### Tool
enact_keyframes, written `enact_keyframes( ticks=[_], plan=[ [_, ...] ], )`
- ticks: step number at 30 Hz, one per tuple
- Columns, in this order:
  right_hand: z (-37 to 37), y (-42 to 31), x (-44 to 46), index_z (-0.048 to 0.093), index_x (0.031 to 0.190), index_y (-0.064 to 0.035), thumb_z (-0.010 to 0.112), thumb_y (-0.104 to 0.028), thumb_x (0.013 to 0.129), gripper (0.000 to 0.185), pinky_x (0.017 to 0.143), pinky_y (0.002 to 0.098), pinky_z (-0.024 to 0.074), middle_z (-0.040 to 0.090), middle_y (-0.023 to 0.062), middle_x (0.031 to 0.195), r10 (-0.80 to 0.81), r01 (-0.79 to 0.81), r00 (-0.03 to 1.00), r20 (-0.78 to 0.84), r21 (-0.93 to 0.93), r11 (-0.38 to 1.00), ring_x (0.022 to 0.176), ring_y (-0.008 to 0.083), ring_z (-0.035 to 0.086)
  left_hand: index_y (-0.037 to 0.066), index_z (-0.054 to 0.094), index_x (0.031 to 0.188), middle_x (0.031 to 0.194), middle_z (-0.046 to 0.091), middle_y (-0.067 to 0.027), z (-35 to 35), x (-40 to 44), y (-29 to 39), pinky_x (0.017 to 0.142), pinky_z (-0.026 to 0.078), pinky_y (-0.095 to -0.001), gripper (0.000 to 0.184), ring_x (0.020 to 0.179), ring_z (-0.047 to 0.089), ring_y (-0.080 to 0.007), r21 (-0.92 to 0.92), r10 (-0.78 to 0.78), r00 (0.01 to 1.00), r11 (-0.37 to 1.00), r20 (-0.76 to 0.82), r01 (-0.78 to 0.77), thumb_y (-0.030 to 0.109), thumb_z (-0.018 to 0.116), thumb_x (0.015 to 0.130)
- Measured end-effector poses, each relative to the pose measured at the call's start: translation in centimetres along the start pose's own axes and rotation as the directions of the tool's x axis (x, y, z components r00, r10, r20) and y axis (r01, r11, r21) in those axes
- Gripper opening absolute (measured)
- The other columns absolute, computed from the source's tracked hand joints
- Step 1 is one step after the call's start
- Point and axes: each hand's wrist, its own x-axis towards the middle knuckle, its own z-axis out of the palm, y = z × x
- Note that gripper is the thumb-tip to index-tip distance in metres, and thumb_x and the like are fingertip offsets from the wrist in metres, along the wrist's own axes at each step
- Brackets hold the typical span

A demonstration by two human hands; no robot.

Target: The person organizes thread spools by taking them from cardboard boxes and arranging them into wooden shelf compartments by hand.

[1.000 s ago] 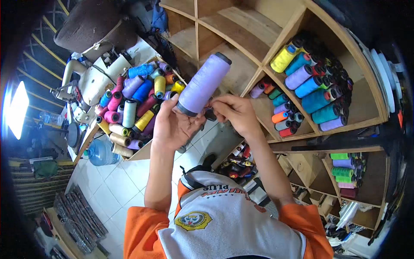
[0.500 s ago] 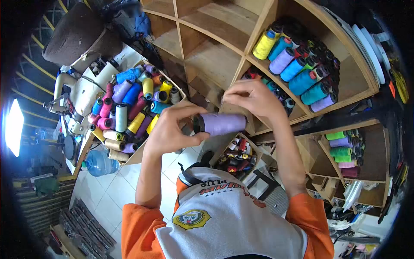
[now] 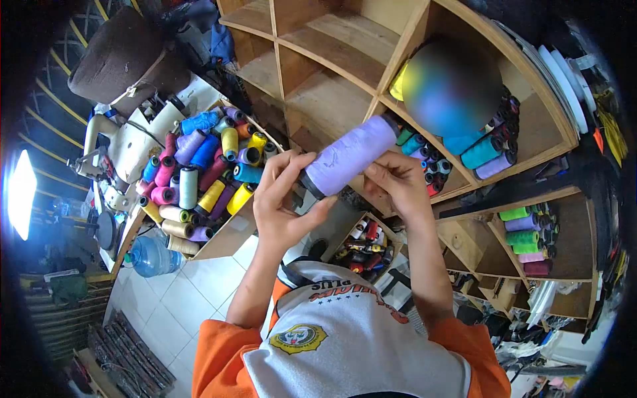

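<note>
Head view is showing the left hand holding a purple thread spool by its lower black end, thumb and fingers bent around it. The spool is tilting upward to the right, in mid-air ahead of the chest, its other black end pointing toward a wooden shelf unit. Faint dark lines are showing on the purple winding. The right hand is curling its fingers close beside the spool's underside; whether it is gripping the spool, the inspector cannot tell. To the left, mixed spools are lying heaped beside a sewing machine, and a blue water bottle is standing below them. More spools are lying stacked in the shelf unit's right side, a blur covering part of them.
</note>
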Motion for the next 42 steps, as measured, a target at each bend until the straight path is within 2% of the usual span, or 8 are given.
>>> enact_keyframes(
  ticks=[5, 8, 14, 18, 26, 34, 39, 42],
  plan=[
    [1.0, 0.7, 0.9, 0.053, 0.123, 0.0035, 0.071, -0.020, 0.082, 0.050, 0.090, 0.0350, 0.0501, 0.062, 0.0167, 0.114, -0.338, 0.318, 0.941, 0.013, 0.307, 0.897, 0.104, 0.0236, 0.062, -0.006, 0.060, 0.113, 0.110, 0.051, -0.0095, 0.4, -0.4, 0.7, 0.085, 0.040, -0.0253, 0.057, 0.100, 0.052, -0.0167, -0.303, -0.141, 0.979, 0.936, 0.150, 0.181, 0.010, 0.080, 0.062],
    [-0.6, 1.5, 0.3, 0.047, 0.129, 0.0037, 0.073, -0.022, 0.079, 0.062, 0.104, 0.0445, 0.0396, 0.053, 0.0195, 0.129, -0.339, 0.207, 0.917, 0.209, 0.478, 0.854, 0.121, 0.0290, 0.052, -0.003, 0.059, 0.116, 0.113, 0.051, -0.0087, 1.4, -0.7, 1.2, 0.086, 0.041, -0.0265, 0.059, 0.102, 0.052, -0.0149, -0.389, -0.246, 0.937, 0.861, 0.247, 0.328, 0.010, 0.081, 0.063],
    [-1.6, 1.1, -1.1, 0.049, 0.128, 0.0034, 0.074, -0.021, 0.077, 0.062, 0.104, 0.0452, 0.0380, 0.055, 0.0181, 0.127, -0.317, 0.254, 0.937, 0.148, 0.337, 0.907, 0.120, 0.0303, 0.053, 0.000, 0.056, 0.122, 0.117, 0.051, -0.0110, 1.0, 0.3, 1.7, 0.086, 0.044, -0.0296, 0.055, 0.108, 0.052, -0.0189, -0.388, -0.294, 0.933, 0.851, 0.208, 0.354, 0.020, 0.074, 0.074],
    [-1.7, 0.9, -1.6, 0.050, 0.127, 0.0034, 0.074, -0.019, 0.078, 0.059, 0.103, 0.0440, 0.0383, 0.055, 0.0178, 0.128, -0.328, 0.268, 0.928, 0.178, 0.294, 0.917, 0.120, 0.0299, 0.052, 0.003, 0.070, 0.099, 0.103, 0.061, -0.0087, 0.8, 1.6, 2.6, 0.083, 0.046, -0.0295, 0.029, 0.096, 0.059, -0.0187, -0.110, -0.161, 0.949, 0.974, 0.271, 0.197, 0.011, 0.076, 0.072],
    [-2.6, 0.7, -2.1, 0.048, 0.127, 0.0031, 0.079, -0.023, 0.073, 0.068, 0.099, 0.0499, 0.0428, 0.055, 0.0157, 0.125, -0.303, 0.266, 0.932, 0.200, 0.191, 0.945, 0.119, 0.0354, 0.052, 0.003, 0.071, 0.088, 0.091, 0.064, -0.0079, 2.2, 0.7, 2.7, 0.078, 0.047, -0.0278, 0.013, 0.085, 0.062, -0.0171, -0.139, -0.198, 0.965, 0.965, 0.175, 0.223, 0.003, 0.074, 0.075],
    [-2.5, 2.5, -2.6, 0.051, 0.127, 0.0018, 0.076, -0.018, 0.075, 0.061, 0.104, 0.0398, 0.0365, 0.054, 0.0152, 0.129, -0.223, 0.186, 0.961, 0.166, 0.215, 0.959, 0.122, 0.0257, 0.050, -0.003, 0.064, 0.095, 0.101, 0.062, -0.0075, 0.9, 0.5, 2.5, 0.083, 0.045, -0.0268, 0.012, 0.090, 0.057, -0.0116, -0.666, -0.494, 0.830, 0.531, 0.260, 0.525, 0.006, 0.064, 0.087],
    [-2.0, 1.6, -2.8, 0.048, 0.129, 0.0017, 0.075, -0.019, 0.077, 0.062, 0.105, 0.0410, 0.0363, 0.055, 0.0156, 0.128, -0.241, 0.188, 0.946, 0.217, 0.240, 0.952, 0.121, 0.0264, 0.051, 0.001, 0.069, 0.098, 0.096, 0.065, -0.0096, 0.8, 0.5, 3.6, 0.081, 0.046, -0.0275, 0.023, 0.090, 0.062, -0.0177, -0.122, -0.282, 0.938, 0.943, 0.201, 0.310, 0.009, 0.072, 0.077],
    [-1.8, 1.4, -2.7, 0.047, 0.130, 0.0025, 0.074, -0.019, 0.078, 0.062, 0.105, 0.0417, 0.0363, 0.054, 0.0169, 0.128, -0.277, 0.238, 0.937, 0.211, 0.192, 0.952, 0.122, 0.0276, 0.051, 0.003, 0.070, 0.095, 0.095, 0.066, -0.0098, 1.4, -0.1, 3.2, 0.079, 0.048, -0.0293, 0.021, 0.088, 0.063, -0.0195, -0.107, -0.196, 0.962, 0.970, 0.192, 0.219, 0.004, 0.073, 0.075]
  ],
)
